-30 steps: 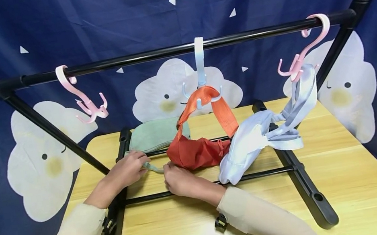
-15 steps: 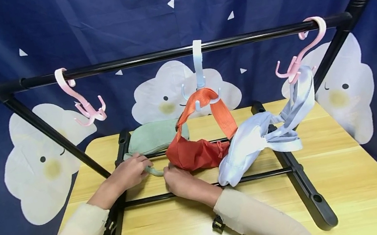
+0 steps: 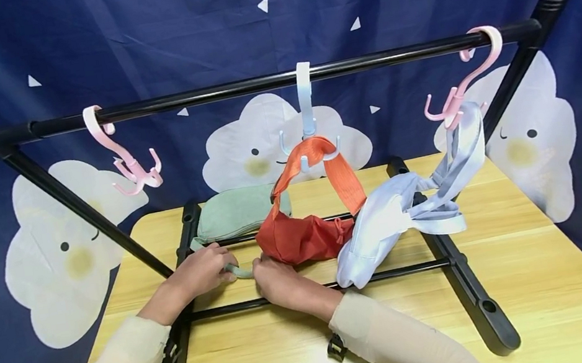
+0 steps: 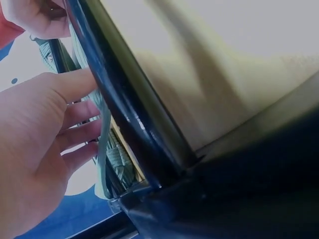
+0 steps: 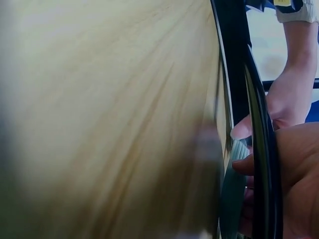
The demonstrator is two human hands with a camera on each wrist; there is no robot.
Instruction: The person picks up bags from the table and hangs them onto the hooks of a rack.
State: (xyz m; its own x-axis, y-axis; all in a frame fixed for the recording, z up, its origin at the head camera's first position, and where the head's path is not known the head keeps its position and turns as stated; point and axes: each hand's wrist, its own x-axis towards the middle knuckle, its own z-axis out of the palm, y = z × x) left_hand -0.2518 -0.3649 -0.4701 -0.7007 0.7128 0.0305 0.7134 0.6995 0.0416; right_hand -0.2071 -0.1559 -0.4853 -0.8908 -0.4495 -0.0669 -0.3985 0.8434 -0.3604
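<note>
A pale green bag (image 3: 239, 211) lies at the back left of the table, inside the black rack's base. Its green strap (image 3: 239, 271) comes forward to both hands. The left hand (image 3: 205, 271) holds the strap between thumb and fingers; in the left wrist view, the strap (image 4: 103, 144) runs past its fingertips. A short way to the right, the right hand (image 3: 277, 277) pinches the same strap, just in front of a red bag (image 3: 305, 237). In the right wrist view, the thumb and fingers of the right hand (image 5: 301, 174) lie partly behind a black bar.
The red bag hangs by its orange strap from a blue hook (image 3: 305, 104). A light blue bag (image 3: 379, 228) hangs from the right pink hook (image 3: 454, 104). Another pink hook (image 3: 135, 170) bears nothing. A lower crossbar (image 3: 225, 309) passes beneath the wrists.
The left hand has shifted slightly along the strap and lowered a little. The right hand stays almost in place. The whole head view has moved slightly; the bags lie as before.
</note>
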